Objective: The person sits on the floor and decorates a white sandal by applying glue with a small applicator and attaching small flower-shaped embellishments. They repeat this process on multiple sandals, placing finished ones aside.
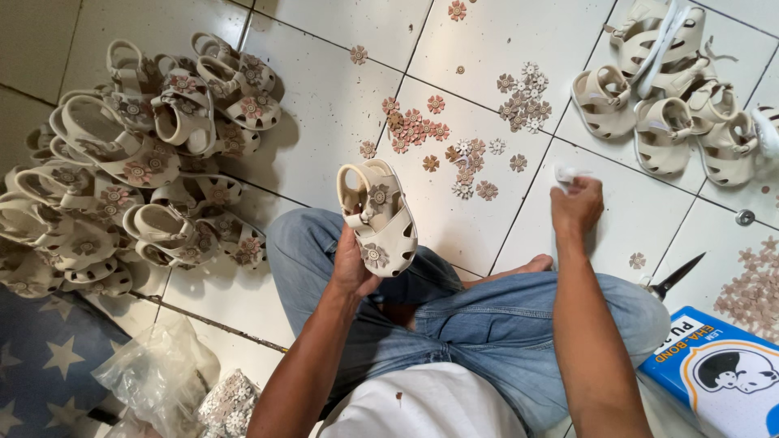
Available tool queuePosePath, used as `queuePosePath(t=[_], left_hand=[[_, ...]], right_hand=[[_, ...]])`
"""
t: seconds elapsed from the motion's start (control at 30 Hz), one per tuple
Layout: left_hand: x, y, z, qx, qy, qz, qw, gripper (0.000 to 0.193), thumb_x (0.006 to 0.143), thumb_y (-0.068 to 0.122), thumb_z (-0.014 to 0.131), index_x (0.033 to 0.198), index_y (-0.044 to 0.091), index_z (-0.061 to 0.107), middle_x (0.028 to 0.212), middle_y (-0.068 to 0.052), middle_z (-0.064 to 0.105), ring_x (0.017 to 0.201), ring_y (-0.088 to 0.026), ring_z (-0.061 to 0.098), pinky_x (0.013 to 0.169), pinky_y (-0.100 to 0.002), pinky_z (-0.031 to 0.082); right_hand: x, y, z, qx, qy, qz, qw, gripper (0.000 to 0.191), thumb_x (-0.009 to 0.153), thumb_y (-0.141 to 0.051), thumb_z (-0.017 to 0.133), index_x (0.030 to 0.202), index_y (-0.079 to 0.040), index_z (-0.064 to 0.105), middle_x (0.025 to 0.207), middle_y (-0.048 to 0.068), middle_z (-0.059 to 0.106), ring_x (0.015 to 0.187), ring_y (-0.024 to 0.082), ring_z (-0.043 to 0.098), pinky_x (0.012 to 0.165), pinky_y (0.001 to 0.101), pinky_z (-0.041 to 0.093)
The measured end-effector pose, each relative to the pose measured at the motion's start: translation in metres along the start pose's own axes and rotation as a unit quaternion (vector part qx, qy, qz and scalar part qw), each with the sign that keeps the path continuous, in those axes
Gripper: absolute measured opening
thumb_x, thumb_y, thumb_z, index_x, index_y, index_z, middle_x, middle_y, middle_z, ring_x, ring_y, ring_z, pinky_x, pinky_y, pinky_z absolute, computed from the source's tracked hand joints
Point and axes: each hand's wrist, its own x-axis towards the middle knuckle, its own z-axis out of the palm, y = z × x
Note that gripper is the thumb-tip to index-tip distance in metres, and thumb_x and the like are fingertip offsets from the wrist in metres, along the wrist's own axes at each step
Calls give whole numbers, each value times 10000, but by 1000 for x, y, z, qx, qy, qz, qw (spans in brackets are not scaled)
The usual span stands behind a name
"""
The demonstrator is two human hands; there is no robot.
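Seated person on white tiled floor (pixel 324 105), head view. Left hand (pixel 354 264), centre frame, is closed around the heel of a small beige plastic sandal with flower trims (pixel 378 217), held upright above the lap. Right hand (pixel 577 204), right of centre, pinches a small white piece (pixel 564 173) between fingertips. Loose flower-shaped trims (pixel 454 142) lie scattered above; heap of trimmed sandals (pixel 138 154) upper left; plain sandals (pixel 673 105) upper right; scissors (pixel 675 276) and blue box (pixel 722 373) at right.
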Motion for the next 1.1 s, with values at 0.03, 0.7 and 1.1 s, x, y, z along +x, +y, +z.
queuePosePath(t=[0.03,0.7,1.1], left_hand=[[0,2,-1,4,3,5,1000,525,1118,424,393,1394,11,566,1242,-138,708,1084,-249,707,953,-409,583],[12,32,-21,-25,22,12,999,547,1102,447,356,1411,36,543,1263,-126,690,1090,-247,703,949,-407,584],[2,21,-14,-11,21,11,1000,546,1106,440,354,1405,27,549,1251,-131,694,1082,-247,705,945,-399,585]], right_hand=[[-5,1,-4,-39,-32,40,998,377,771,-147,836,1073,-1,663,964,129,727,850,274,690,785,388,530],[-27,-165,130,-6,-136,-248,959,111,902,-83,754,948,-7,686,1067,120,635,1003,251,647,850,378,553],[-45,-158,130,-19,-100,-288,952,422,830,-153,823,1194,17,691,1025,162,601,879,300,638,750,415,526]])
